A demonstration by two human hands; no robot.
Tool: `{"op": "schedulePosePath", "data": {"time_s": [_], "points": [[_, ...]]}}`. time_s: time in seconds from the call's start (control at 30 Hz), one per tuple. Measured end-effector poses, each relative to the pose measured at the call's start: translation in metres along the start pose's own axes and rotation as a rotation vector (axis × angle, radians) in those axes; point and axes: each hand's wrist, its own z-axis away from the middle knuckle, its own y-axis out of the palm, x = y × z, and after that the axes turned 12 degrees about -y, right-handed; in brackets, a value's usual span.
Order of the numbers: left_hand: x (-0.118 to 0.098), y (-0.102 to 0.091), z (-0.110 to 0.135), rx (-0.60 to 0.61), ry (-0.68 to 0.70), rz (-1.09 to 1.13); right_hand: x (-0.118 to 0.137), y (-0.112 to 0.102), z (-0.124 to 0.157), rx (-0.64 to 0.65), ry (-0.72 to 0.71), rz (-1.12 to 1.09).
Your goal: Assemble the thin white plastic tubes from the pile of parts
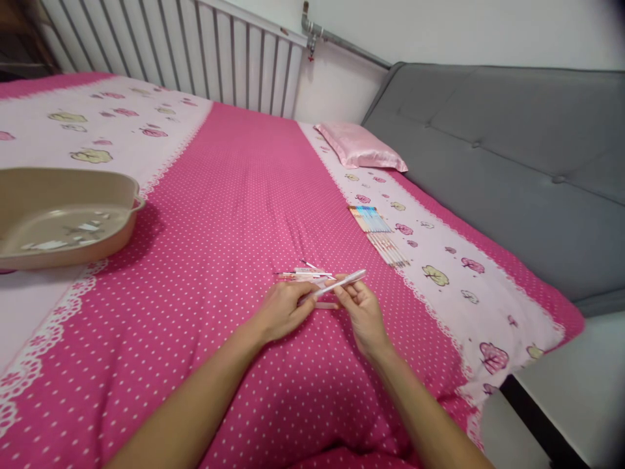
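A slim whitish pen lies across both my hands, slanting up to the right. My left hand is closed around its lower left end, while the fingers of my right hand pinch it nearer the upper right end. Just beyond, on the pink bedspread, is a small pile of thin white pen refills with dark tips. Another pale, tube-like piece shows between the hands, below the pen; whether a finger touches it I cannot tell.
Right of the hands, several pens lie in neat rows on the dotted bedspread. A beige plastic basin with small white pieces inside stands at left. Farther back are a pink pillow, a grey headboard and a white radiator.
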Motion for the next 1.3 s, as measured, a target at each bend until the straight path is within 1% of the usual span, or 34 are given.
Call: {"op": "schedulePosePath", "data": {"time_s": [0.1, 0.3, 0.47, 0.73, 0.83, 1.07, 1.3], "points": [[0.002, 0.001, 0.0, 0.028, 0.008, -0.049, 0.0, 0.0, 0.0, 0.006, 0.0, -0.002], [0.004, 0.002, -0.001, 0.003, 0.011, -0.102, -0.001, 0.001, -0.001, -0.022, 0.005, 0.009], [0.007, 0.004, -0.001, -0.018, 0.039, -0.107, -0.002, 0.001, -0.001, -0.062, 0.011, 0.031], [0.009, 0.005, -0.002, -0.039, 0.058, -0.089, -0.002, 0.001, -0.001, -0.09, -0.001, 0.075], [0.009, 0.004, -0.002, -0.027, 0.066, -0.073, 0.0, 0.002, 0.0, -0.076, 0.006, 0.04], [0.005, 0.003, -0.002, 0.035, 0.078, 0.023, 0.011, 0.003, 0.002, 0.008, 0.018, -0.069], [0.002, 0.0, -0.001, 0.041, 0.102, 0.047, 0.011, 0.002, 0.001, 0.017, 0.029, -0.043]]}}
